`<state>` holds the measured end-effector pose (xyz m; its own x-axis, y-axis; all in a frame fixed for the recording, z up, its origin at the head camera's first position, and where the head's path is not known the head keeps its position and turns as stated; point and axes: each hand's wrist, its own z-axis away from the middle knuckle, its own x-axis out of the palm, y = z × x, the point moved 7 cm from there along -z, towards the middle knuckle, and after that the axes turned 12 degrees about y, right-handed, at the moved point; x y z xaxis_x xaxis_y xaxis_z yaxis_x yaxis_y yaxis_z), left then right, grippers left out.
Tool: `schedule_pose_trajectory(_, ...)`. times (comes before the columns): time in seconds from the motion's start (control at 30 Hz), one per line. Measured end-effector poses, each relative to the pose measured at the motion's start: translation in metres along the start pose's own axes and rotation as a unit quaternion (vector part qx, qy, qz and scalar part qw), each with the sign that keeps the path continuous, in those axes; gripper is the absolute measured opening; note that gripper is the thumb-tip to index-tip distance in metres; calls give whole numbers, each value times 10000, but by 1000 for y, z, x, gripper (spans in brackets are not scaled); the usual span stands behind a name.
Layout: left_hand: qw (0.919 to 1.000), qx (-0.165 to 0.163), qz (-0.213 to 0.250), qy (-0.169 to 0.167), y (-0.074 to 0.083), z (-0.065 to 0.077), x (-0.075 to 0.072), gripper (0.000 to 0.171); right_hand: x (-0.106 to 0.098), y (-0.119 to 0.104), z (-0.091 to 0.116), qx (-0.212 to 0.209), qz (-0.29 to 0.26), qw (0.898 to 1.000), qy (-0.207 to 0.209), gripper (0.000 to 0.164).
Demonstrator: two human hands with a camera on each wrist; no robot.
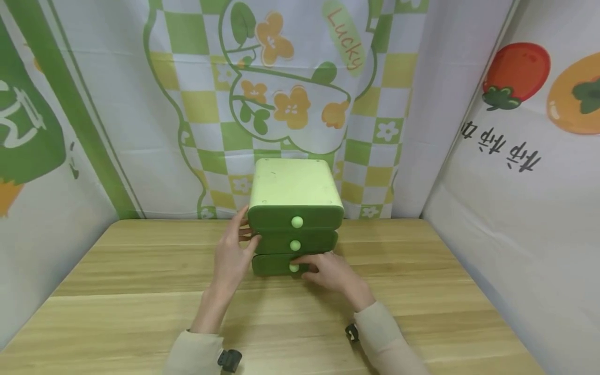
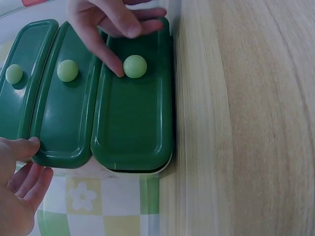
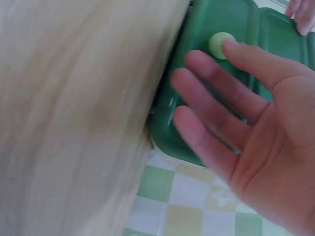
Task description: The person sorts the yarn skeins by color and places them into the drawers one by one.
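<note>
A small cabinet (image 1: pixel 296 182) with a pale green top and three dark green drawer fronts stands on the wooden table. My left hand (image 1: pixel 233 255) rests against its left side, thumb on the edge of the middle drawer (image 2: pixel 64 108) and the other fingers along the side. At the bottom drawer (image 2: pixel 130 118), my right hand (image 1: pixel 330 271) reaches in from the right. One of its fingertips touches the round pale green knob (image 2: pixel 135 66), seen in the left wrist view. In the right wrist view its other fingers stay spread and loosely bent beside the knob (image 3: pixel 220 45).
The wooden table (image 1: pixel 140 291) extends around the cabinet. Behind it hangs a cloth (image 1: pixel 290 78) with green and yellow checks and flowers. A printed white sheet (image 1: pixel 515 208) bounds the right side, and another printed sheet bounds the left.
</note>
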<state>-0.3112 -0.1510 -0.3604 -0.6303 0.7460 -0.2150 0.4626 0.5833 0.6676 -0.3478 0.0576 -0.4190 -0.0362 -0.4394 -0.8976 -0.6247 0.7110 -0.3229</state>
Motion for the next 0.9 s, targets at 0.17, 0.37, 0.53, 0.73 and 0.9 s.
schedule_pose_trajectory(0.17, 10000, -42, -17, 67, -1, -1, -1, 75, -2, -3, 3, -29, 137, 9997, -180, 43)
schedule_pose_trajectory(0.37, 10000, -75, -29, -7, -5, 0, 0, 78, 0, -4, 1, -290, 537, 9981, -65, 43)
schedule_pose_trajectory(0.53, 9999, -150, -58, -26, -7, 2, -2, 78, -1, 3, 2, -196, 299, 9994, 33, 34)
schedule_pose_trajectory(0.73, 9995, -265, 61, -162, -8, 1, 1, 77, -12, 29, 10, 453, 128, 9988, -143, 27)
schedule_pose_trajectory(0.9, 9978, -506, 220, -360, -9, -1, 2, 75, -26, 49, 16, 819, 57, 9965, -162, 23)
